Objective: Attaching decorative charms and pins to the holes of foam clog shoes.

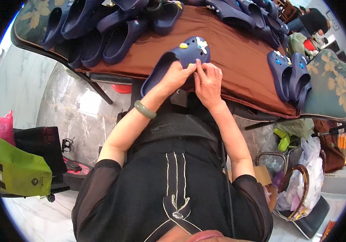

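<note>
A navy blue foam clog [159, 65] is held tilted over the table's near edge, its toe pointing away to the right. My left hand [176, 76] is closed on it, the fingers reaching into the foot opening and partly hidden. On the toe sit a white flower-like charm [201, 45] and a yellow oval charm [183, 46]. My right hand [209, 82] presses its thumb and index finger together at the clog's near side, by a small yellow piece [191, 65]. What lies between those fingertips is too small to tell.
A brown cloth [237, 66] covers the table. Several navy clogs [124, 40] crowd its far left, with more clogs [257, 18] at the far right. Decorated clogs [280, 74] stand near the right end. Bags [19, 167] lie lower left; a chair with plastic bags [306, 177] stands lower right.
</note>
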Demonstrator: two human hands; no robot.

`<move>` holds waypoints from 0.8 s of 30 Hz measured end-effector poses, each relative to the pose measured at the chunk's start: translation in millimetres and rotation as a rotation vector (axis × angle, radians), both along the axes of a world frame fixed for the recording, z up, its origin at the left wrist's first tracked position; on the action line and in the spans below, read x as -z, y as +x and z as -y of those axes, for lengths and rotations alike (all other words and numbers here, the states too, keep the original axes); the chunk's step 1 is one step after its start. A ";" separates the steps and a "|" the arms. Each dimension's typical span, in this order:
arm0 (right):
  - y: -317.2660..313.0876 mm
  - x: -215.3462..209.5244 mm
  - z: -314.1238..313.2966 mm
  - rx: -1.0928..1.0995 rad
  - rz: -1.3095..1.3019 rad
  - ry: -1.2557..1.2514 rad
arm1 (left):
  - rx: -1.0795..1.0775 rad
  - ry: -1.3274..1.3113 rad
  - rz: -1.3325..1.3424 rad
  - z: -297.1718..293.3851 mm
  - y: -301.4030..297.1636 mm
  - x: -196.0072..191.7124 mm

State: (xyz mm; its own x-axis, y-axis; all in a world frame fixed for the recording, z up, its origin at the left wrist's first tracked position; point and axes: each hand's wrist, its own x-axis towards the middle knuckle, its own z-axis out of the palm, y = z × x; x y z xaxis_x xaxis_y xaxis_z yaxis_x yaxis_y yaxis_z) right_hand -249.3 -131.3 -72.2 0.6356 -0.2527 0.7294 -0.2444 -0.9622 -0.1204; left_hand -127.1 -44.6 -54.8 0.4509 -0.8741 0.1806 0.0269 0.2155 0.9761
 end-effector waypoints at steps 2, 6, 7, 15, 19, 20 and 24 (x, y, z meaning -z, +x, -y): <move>-3.2 7.8 6.6 -0.057 0.046 0.073 | 0.022 0.000 -0.034 0.8 -2.1 -1.2; -9.6 27.9 7.2 -0.106 0.207 0.458 | 0.049 0.058 -0.078 10.5 7.5 -12.1; -10.2 32.1 8.7 -0.109 0.219 0.457 | 0.049 0.087 -0.083 17.3 10.1 -17.8; -0.3 19.9 16.7 -0.073 0.242 0.629 | 0.096 0.241 0.151 62.6 -0.4 -48.7; 0.0 25.1 35.2 -0.008 0.149 0.679 | -0.299 -0.070 1.185 20.8 -9.8 -23.8; -0.2 20.2 36.0 0.004 0.127 0.639 | -0.404 -0.140 1.290 6.6 -11.8 -20.2; 15.2 8.3 41.1 0.127 0.106 0.638 | -0.074 0.047 1.233 -40.2 -16.1 -2.2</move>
State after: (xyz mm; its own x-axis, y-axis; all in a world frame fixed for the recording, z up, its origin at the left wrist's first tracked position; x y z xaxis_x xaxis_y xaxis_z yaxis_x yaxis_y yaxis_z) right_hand -234.2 -172.4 -80.5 0.5056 -0.7245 0.4684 -0.3070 -0.6585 -0.6871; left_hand -143.2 -4.4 -52.7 0.0507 -0.8709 0.4889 -0.9271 0.1410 0.3474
